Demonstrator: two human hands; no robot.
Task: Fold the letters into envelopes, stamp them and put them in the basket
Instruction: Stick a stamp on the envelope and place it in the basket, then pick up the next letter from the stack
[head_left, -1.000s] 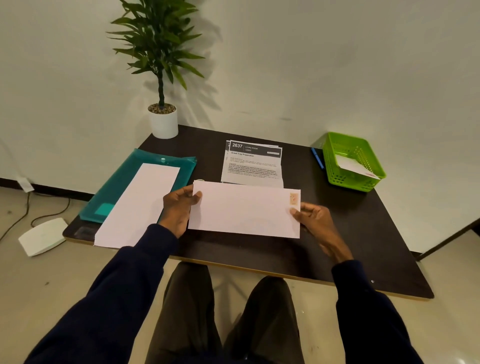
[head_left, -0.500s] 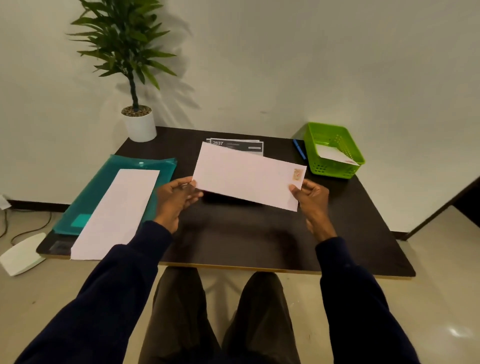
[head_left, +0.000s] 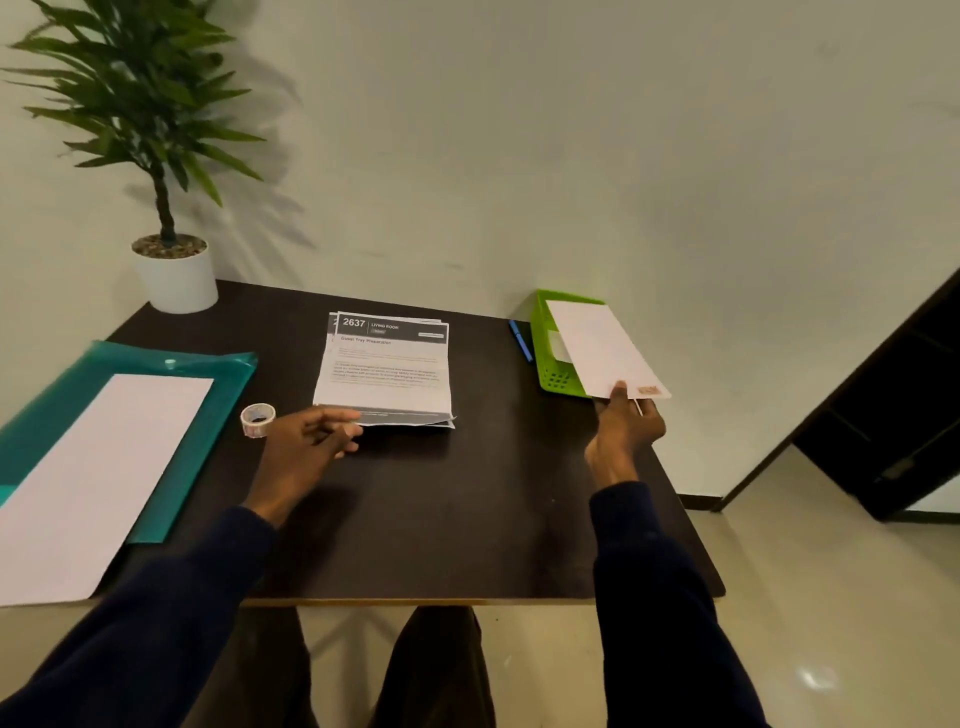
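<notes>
My right hand pinches the near end of a stamped white envelope, held over the green basket at the table's far right. Another white envelope shows inside the basket beneath it. My left hand hovers over the dark table with loosely curled fingers, holding nothing, just in front of the stack of printed letters. A roll of stamps sits just left of that hand. A long white envelope lies on a teal folder at the left.
A blue pen lies between the letters and the basket. A potted plant stands at the far left corner against the wall. A dark door opening is at the right, beyond the table edge.
My left hand let go of the envelope and dropped toward the letters. My right hand carried the envelope right, over the basket. The camera turned right, uncovering the stamp roll.
</notes>
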